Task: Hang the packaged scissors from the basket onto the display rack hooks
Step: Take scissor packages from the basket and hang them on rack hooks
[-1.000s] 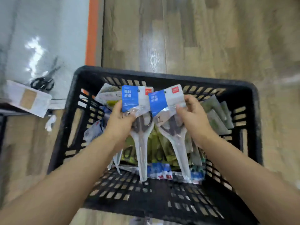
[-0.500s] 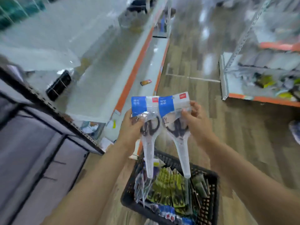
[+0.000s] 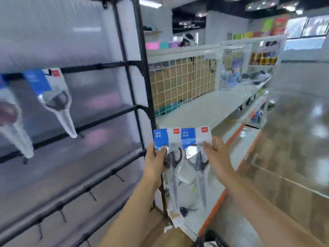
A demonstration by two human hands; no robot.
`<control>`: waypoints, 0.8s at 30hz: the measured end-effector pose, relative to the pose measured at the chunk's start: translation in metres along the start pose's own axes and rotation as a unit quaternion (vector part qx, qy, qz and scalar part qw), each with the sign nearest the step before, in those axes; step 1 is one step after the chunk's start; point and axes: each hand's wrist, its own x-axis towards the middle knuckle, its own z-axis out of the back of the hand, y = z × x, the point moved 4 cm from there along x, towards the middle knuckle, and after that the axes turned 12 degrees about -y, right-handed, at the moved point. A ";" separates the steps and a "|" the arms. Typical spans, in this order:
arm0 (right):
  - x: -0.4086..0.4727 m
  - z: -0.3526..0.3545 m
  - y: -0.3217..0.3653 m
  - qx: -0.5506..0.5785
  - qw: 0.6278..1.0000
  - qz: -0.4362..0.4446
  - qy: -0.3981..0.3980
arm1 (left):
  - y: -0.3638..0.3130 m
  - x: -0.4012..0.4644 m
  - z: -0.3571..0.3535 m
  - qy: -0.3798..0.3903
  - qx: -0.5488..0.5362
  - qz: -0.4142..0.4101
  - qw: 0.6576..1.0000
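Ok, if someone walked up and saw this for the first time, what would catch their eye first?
Probably the two scissors packs held up side by side at centre, one pinched in the left hand and one in the right hand, blue labels on top. Next, the black display rack on the left, where a pack already hangs and bare hooks wait lower down.

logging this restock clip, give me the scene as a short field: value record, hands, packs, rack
left hand: left hand grips the left scissors pack by its edge
right hand: right hand pinches the right scissors pack
packs held: two, side by side, upright, blue headers on top
display rack: display rack, black bars, at the left
already hung: hung pack on an upper bar, another cut off at the frame edge
free hooks: empty hooks on the lower bars
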 end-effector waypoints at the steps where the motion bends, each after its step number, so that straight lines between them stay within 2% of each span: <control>1: -0.006 -0.012 0.008 0.000 1.000 0.008 0.018 | -0.007 -0.003 0.013 -0.011 -0.011 -0.004 1.000; 6: -0.040 -0.072 0.052 -0.003 0.993 0.063 0.100 | -0.048 -0.009 0.089 -0.093 -0.015 -0.049 0.994; 13: -0.069 -0.163 0.101 0.048 0.982 0.081 0.162 | -0.107 0.006 0.171 -0.178 -0.028 -0.092 0.979; 24: -0.081 -0.266 0.171 0.142 0.959 0.118 0.214 | -0.179 0.068 0.249 -0.201 -0.046 -0.156 0.966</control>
